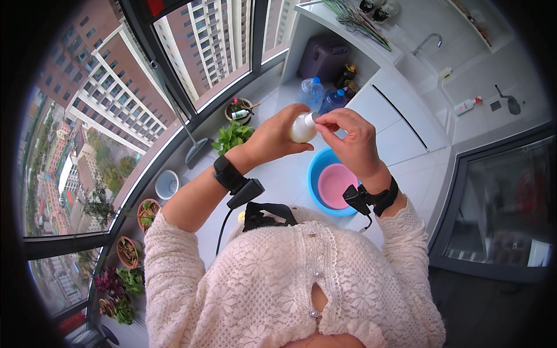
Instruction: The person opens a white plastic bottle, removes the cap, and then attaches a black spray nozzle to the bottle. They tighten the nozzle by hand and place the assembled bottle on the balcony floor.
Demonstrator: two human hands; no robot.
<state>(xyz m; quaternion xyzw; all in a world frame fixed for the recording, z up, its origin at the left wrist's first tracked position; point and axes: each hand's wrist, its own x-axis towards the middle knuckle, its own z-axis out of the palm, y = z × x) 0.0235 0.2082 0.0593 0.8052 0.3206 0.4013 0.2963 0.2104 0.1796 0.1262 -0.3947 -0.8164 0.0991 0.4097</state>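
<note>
My left hand (271,134) is closed around a small whitish bottle (301,131), held up in front of me and tilted with its neck toward the right. At the bottle's mouth is a small greyish round piece (315,116), which looks like its cap or seal. The thumb and fingertips of my right hand (355,139) pinch the edge of this piece. Whether it is fixed to the neck or loose, I cannot tell. Black bands with small devices circle both my wrists.
Below my right hand, a pink basin (335,187) sits inside a blue basin (314,174) on the floor. Large water bottles (311,91) stand by the white cabinet (387,119). Potted plants (128,253), a white bucket (167,184) and a mop (196,152) line the window side.
</note>
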